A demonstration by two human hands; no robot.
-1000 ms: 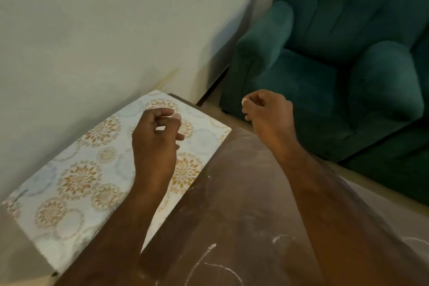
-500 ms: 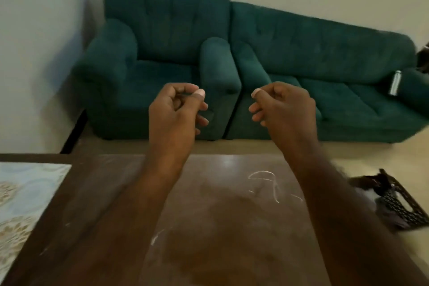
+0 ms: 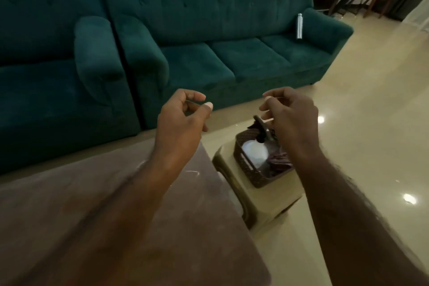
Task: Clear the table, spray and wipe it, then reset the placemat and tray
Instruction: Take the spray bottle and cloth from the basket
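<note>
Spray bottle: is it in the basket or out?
In: the spray bottle sits inside the brown basket on the stool.

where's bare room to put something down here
The table is bare from its edge by the sofa to the near corner. Crowded: the basket on the stool is full, leaving little stool top around it.

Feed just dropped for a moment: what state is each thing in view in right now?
Table: white marks on top.
Basket: on the stool, beside the table.
Spray bottle: in the basket, untouched.
Cloth: bunched in the basket.
Left hand: loosely curled, holds nothing.
Right hand: loosely curled, holds nothing, above the basket.
Steel bottle: upright on the sofa.
</note>
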